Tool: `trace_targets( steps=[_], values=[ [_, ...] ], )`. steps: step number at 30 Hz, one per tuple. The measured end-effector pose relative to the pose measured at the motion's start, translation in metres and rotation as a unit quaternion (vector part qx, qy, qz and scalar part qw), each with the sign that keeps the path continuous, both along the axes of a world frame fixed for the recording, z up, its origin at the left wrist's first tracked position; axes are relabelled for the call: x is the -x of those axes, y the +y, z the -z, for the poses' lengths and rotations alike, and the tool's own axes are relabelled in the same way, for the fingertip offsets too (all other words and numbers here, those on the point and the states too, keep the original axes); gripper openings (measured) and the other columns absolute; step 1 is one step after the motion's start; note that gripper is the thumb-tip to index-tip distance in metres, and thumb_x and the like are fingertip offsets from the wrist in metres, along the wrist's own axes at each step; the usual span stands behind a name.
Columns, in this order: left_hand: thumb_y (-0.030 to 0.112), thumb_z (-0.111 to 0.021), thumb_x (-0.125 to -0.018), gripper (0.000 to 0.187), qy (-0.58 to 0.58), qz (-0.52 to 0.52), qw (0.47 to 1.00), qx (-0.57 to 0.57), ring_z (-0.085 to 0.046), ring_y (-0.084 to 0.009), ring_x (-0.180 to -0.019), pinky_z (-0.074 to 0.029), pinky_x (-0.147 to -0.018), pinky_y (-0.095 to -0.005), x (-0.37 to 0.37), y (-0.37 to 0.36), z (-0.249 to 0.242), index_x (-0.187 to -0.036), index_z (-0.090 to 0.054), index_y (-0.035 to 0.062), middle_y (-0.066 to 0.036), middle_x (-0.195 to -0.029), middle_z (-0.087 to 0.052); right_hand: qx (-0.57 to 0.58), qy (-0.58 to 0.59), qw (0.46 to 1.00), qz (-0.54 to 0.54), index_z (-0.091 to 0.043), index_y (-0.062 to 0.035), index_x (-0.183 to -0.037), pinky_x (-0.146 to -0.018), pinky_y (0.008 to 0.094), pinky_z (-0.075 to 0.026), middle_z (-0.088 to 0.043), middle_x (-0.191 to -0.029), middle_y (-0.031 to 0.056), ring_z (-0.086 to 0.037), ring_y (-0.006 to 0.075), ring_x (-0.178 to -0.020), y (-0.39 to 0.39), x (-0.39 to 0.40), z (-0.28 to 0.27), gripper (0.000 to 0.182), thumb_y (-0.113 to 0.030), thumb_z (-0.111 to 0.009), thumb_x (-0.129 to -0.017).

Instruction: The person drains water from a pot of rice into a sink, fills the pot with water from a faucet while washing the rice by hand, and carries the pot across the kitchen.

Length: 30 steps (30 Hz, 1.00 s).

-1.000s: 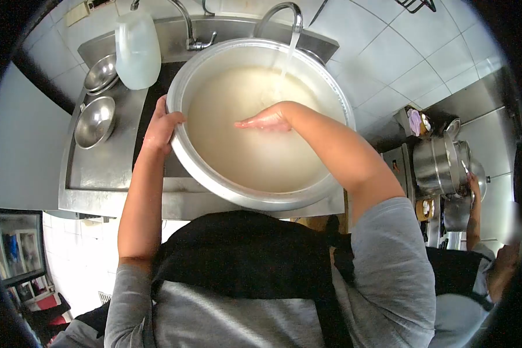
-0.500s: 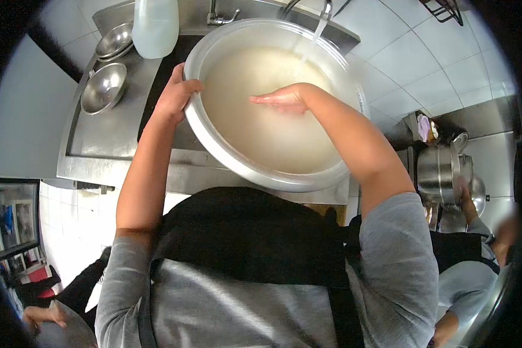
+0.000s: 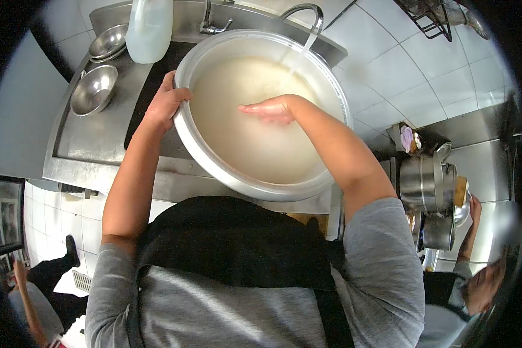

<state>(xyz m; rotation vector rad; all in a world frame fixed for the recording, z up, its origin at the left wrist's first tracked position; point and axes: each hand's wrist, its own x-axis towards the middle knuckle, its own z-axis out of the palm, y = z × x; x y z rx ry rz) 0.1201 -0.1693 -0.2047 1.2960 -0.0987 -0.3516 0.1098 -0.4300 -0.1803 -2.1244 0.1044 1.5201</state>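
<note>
A large metal pot (image 3: 200, 155) sits tilted toward me at the sink, holding cloudy, whitish water (image 3: 238, 142). My left hand (image 3: 167, 105) grips its left rim, thumb over the edge and fingers outside. Flat and wet, with fingers stretched out, my right hand (image 3: 271, 109) is partly dipped in the cloudy water, its lower side hidden. Water (image 3: 305, 47) runs from a curved faucet (image 3: 317, 22) into the far right of the pot. What lies under the surface is not visible.
Metal bowls (image 3: 94, 90) and a translucent plastic jug (image 3: 149, 32) stand on the steel counter (image 3: 87, 136) at left. A second faucet (image 3: 214, 28) is behind the pot. Large cooking pots (image 3: 420, 182) and a co-worker (image 3: 464, 278) are at right; another person (image 3: 32, 307) is lower left.
The view has shifted slightly, moving the pot and both hands left and down in frame. My grip and right-hand pose look much the same. Both other people have changed position.
</note>
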Motion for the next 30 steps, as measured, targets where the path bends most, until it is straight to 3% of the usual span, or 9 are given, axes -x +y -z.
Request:
trace_targets(
  steps=[30],
  values=[
    [0.002,-0.055,-0.063,0.067,-0.010,-0.003,1.000,-0.003,-0.052,-0.0291,-0.095,-0.043,-0.084,-0.0372,-0.006,0.000,0.009,-0.125,-0.030,-0.0018,-0.021,-0.107,-0.048,0.001,0.017,1.000,0.014,-0.008,-0.0267,-0.142,-0.102,0.0584,-0.005,0.001,-0.148,0.0097,-0.006,0.0327,-0.135,-0.001,0.002,0.008,0.095,-0.081,-0.033,-0.069]
  ],
)
